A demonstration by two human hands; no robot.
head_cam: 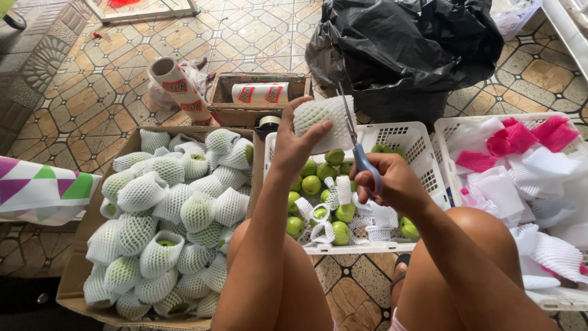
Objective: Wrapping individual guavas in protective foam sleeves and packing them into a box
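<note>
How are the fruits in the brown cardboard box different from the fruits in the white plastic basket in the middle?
The fruits in the brown cardboard box each wear a white foam net sleeve; the small green fruits in the white plastic basket are bare. The box is heaped full; the basket holds fewer fruits, mixed with loose net scraps. Both lots are round and green.

Tiled floor (92,92), brown and cream geometric pattern, carries everything. On it, left: a large cardboard box (76,270) packed with green fruit in white foam netting. Beside it, centre: a white plastic crate (422,147) of bare green fruit and net scraps. Right: a second white crate (551,300) of white and pink netting. Behind: a small cardboard box (245,113) holding a printed roll, another roll (177,89) leaning beside it, and a black plastic bag (404,43).
</note>
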